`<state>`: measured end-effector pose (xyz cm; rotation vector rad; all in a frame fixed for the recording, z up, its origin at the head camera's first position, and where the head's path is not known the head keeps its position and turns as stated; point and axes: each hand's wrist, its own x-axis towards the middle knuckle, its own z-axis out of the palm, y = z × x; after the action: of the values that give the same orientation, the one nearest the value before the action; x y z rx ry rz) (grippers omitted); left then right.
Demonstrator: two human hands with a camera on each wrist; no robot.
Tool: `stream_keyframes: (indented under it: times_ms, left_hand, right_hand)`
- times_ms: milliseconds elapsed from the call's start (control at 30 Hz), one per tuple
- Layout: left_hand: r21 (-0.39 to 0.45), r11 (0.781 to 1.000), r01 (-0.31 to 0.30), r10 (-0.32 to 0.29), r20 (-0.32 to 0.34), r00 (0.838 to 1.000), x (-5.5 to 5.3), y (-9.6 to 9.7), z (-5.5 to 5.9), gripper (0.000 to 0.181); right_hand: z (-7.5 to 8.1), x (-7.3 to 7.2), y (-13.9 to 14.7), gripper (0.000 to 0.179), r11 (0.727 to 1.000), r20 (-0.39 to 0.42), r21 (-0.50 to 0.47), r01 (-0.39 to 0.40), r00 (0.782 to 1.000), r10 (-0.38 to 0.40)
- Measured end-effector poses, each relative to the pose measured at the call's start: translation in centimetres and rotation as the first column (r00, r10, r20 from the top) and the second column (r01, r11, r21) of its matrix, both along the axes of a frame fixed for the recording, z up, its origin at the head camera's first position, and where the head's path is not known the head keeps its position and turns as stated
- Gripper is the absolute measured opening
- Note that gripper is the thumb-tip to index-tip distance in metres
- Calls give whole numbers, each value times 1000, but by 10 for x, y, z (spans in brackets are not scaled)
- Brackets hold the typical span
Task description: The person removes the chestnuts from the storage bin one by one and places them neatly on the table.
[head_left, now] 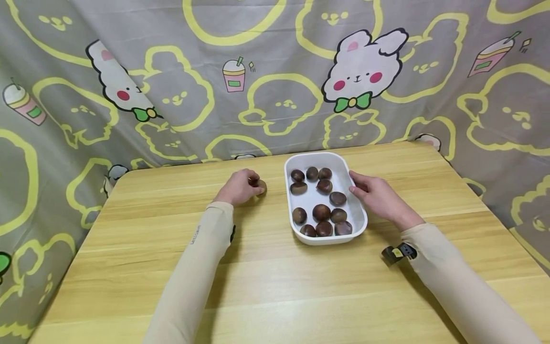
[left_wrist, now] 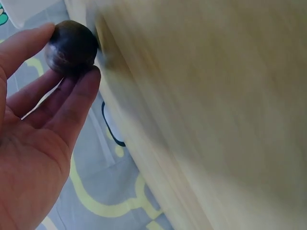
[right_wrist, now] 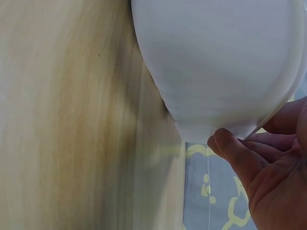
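My left hand pinches a round brown chestnut between thumb and fingertips, to the left of a white tray. In the left wrist view the palm shows below the chestnut, and the fingers reach around its lower side. Several more chestnuts lie inside the tray, some at its far end and some gathered at the near end. At the tray's right side, my right hand holds the edge. The right wrist view shows its fingertips against the outer wall of the tray.
The tray stands on a wood-grain table, toward its back edge. Behind the table and at both sides hangs a grey curtain with cartoon prints. A dark wrist strap device sits at my right cuff.
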<state>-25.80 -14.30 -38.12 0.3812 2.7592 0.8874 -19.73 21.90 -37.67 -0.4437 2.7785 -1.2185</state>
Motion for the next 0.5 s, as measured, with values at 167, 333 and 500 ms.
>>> stream_keyframes:
  times_ms: [167,333,500]
  left_hand:
    - [-12,999,30,-30,-4,1000,0,-1,-1,42]
    - [-4,999,37,-37,-15,999,0,-3,-2,43]
    - [9,999,42,-42,-16,999,1,-5,-1,45]
  right_hand:
    - [0,0,0,50,1000,5,-8,-1,1000,1]
    - [0,-1,-1,50,1000,-2,-3,-1,1000,1]
    - [-1,-1,-1,50,1000,0,-9,0,1000,0]
